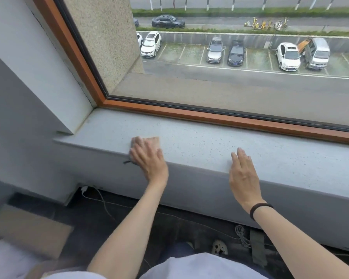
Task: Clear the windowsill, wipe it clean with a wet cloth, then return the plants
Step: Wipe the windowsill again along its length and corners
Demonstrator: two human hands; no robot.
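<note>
Seemingly lengthwise toward the window (210, 91), cloth (152, 142) under flat left hand (149, 160); right hand (243, 176) flat, empty.

Windowsill (210, 141): pale grey stone, finely dark-speckled, level, with a squared front edge. Cloth (152, 142): pinkish-beige, small, roughly square, somewhat blurred. Spread flat on windowsill toward left end, close to front edge, near half covered by flat left hand (149, 160). Dark loop hanging over front edge.

The left hand (151, 161) (blurred) covers half the cloth (154, 141).
</note>
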